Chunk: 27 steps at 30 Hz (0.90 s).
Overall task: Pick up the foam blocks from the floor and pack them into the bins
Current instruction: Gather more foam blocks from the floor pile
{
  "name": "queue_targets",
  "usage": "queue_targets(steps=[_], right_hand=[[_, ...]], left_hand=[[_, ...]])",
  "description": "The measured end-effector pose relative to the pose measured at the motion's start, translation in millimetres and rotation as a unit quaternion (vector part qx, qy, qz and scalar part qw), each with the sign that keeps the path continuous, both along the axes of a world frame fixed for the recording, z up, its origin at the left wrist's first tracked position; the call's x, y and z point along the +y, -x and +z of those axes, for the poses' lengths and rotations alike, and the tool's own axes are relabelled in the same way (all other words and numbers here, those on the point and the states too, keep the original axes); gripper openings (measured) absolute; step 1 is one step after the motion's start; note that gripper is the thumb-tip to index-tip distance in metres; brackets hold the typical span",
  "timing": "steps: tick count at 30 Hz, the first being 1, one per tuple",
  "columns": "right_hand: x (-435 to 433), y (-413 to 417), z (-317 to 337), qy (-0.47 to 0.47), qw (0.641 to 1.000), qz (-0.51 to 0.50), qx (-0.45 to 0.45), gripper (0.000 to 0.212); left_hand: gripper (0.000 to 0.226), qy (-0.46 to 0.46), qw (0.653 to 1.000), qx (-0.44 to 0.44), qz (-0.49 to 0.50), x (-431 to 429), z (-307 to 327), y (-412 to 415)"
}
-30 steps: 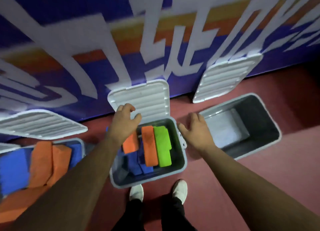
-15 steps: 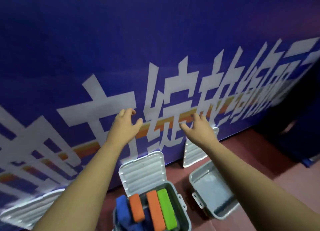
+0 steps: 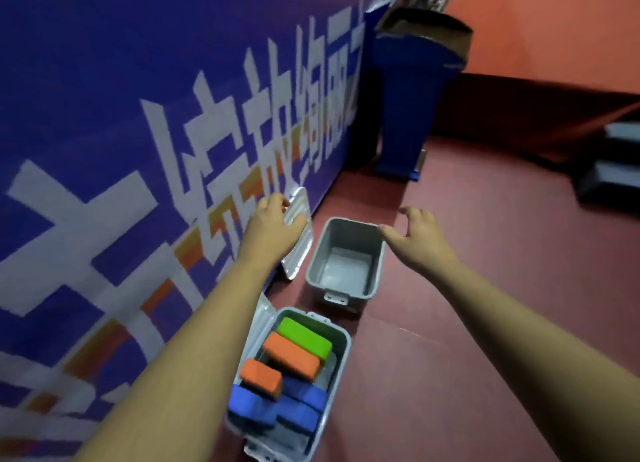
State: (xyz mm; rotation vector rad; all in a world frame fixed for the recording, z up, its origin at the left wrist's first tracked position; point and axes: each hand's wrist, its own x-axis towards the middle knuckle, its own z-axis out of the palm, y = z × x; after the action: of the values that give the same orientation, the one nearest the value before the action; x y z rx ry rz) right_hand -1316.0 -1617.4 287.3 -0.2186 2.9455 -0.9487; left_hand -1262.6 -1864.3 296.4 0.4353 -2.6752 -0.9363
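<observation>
Foam shows only in the near open grey plastic bin (image 3: 341,354), low in the view beside the wall: a long lime-green foam block (image 3: 304,337) at its far end; a long orange foam block (image 3: 291,356) touching that on the near side; a short orange foam block (image 3: 260,375) resting on dark blue foam blocks (image 3: 277,409) at the near end; no loose block shows on the dark red floor (image 3: 467,323). Just beyond stands a second grey plastic bin (image 3: 316,259) with nothing in it; a white ribbed plastic lid (image 3: 299,253) leans on the blue banner wall with white characters (image 3: 104,98) just to its left.

Both hands are held out and hold nothing; the left hand (image 3: 273,226), fingers loosely curled, is in front of the leaning lid; the right hand (image 3: 420,236), fingers relaxed, hangs by the far right corner of the second bin.

Trouble, as I judge it, would start at the near bin: the short orange block rides high on the blue ones, so a lid may not seat, or the block may tip out at a nudge; more blocks pushed in there rather than into the second bin would overfill it; the left hand could knock the propped lid flat.

Whether the left hand touches that lid, or the right thumb the rim, cannot be told; the near bin's own pale lid (image 3: 264,305) is a mere sliver against the wall; how many blue blocks there are is unclear; blur smears the tall dark blue stand (image 3: 412,115) far along the wall and the dark steps (image 3: 613,163) at far right.
</observation>
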Motion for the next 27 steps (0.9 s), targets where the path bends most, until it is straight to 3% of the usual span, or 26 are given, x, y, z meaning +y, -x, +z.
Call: queue_targets(steps=[6,11,19,27], right_hand=[[185.7,-90.6,-8.2,-0.034,0.984,-0.175,-0.014,0.067],[340.0,-209.5,-17.1,-0.037,0.948,-0.317,-0.019,0.064],[568.4,-460.7,-32.3,-0.042,0.870,-0.491,-0.029,0.064],[716.7,-646.6,-46.6,-0.026,0.809,-0.582,-0.074,0.059]], left_hand=[[0.035,-0.003,0.986,-0.007,-0.166,168.6,-9.5,-2.3],[0.034,0.004,0.950,-0.018,-0.313,342.0,-14.9,-46.2],[0.036,-0.006,0.878,-0.021,-0.477,626.3,-33.7,-207.9],[0.033,-0.017,0.817,-0.051,-0.574,823.3,-58.2,-360.1]])
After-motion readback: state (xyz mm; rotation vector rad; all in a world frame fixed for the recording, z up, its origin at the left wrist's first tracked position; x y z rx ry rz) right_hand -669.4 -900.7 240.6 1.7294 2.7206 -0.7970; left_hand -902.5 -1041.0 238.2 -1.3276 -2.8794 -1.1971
